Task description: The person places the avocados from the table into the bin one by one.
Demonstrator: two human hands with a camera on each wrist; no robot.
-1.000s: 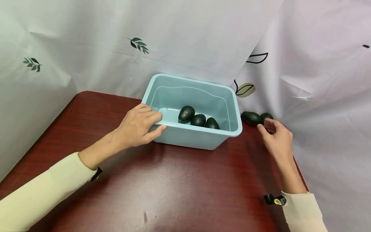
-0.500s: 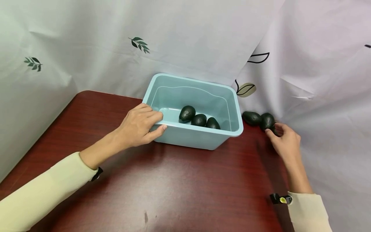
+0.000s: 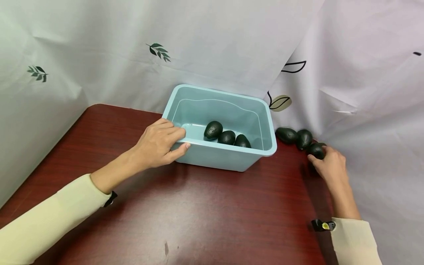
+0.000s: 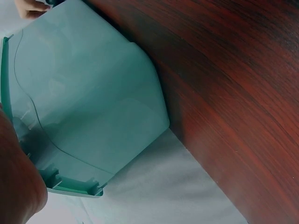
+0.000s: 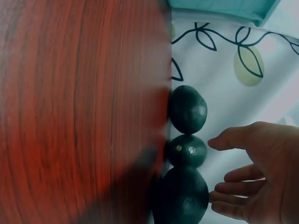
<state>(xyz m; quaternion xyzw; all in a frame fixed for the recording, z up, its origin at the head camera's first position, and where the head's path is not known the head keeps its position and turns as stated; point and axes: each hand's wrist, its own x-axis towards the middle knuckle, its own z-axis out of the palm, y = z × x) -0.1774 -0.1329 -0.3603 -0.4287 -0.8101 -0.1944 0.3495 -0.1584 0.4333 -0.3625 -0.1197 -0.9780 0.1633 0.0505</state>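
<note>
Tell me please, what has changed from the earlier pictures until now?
The right hand moved right and slightly down in the head view, from two avocados to the next avocado; whether it grips it is unclear. The left hand holding the blue bin and the three avocados inside stayed.

Screened-off work spot (whether in a home or a workplace cannot be told): leaf-printed fabric (image 3: 228, 48) hangs beyond the left hand (image 3: 159, 143) and beside the right hand (image 3: 332, 163), and a reddish-brown wood-grain table (image 3: 205, 209) lies below both.
</note>
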